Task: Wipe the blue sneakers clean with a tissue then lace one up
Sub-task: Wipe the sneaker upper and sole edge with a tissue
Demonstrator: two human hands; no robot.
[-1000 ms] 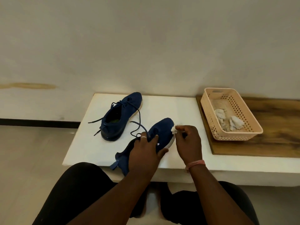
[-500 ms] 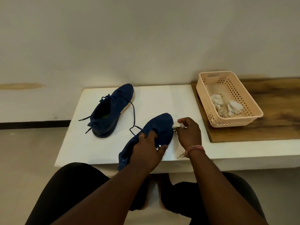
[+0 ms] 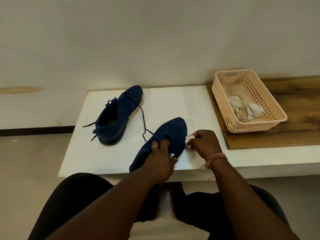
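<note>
Gripping the near sneaker [image 3: 170,134] at its collar, the left hand [image 3: 160,161] steadies it on the white table [image 3: 173,104]; the right hand [image 3: 203,142] pinches a wadded tissue [image 3: 189,141] against the shoe's right side. A slack lace [image 3: 143,122] (trailing from the far sneaker [image 3: 117,116], near the back edge) could snag; hard rubbing may shred the tissue; beyond, the basket [image 3: 223,104] holds crumpled ones.

Two sneakers [image 3: 115,116] [image 3: 170,134]; one basket [image 3: 277,116]
</note>
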